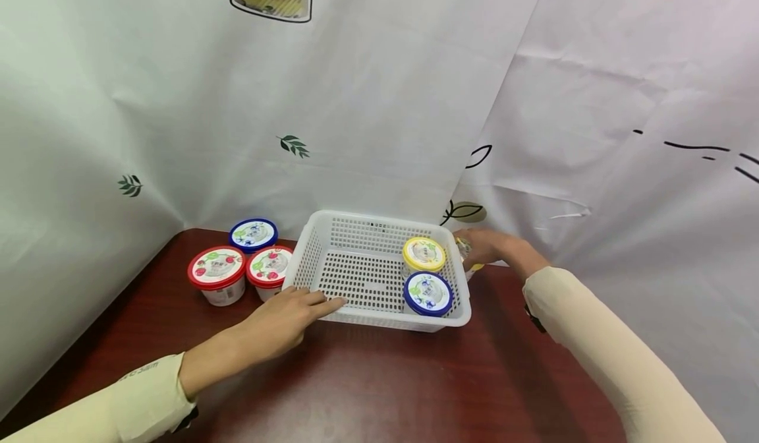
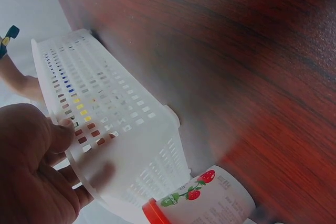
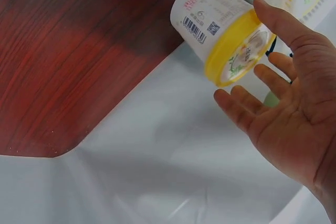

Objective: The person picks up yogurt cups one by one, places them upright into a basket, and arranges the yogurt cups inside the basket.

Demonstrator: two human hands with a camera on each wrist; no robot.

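Observation:
My left hand (image 1: 279,322) grips the front left rim of the white basket (image 1: 379,319); in the left wrist view the thumb of that hand (image 2: 31,163) lies against the basket's outer wall (image 2: 121,145), with fingers over the rim. Inside, at the right end, are a yellow-lidded tub (image 1: 423,254) and a blue-lidded tub (image 1: 428,293). Beyond the basket's right side, my right hand (image 1: 486,246) is at another yellow-lidded tub. In the right wrist view that hand (image 3: 294,98) has its fingers spread around the lid of the tub (image 3: 215,22); contact is unclear.
Left of the basket stand two red-lidded tubs (image 1: 217,268) (image 1: 271,268) and a blue-lidded tub (image 1: 253,235) behind them. The dark red table (image 1: 379,383) meets a pale printed cloth (image 1: 379,100) at the back and sides.

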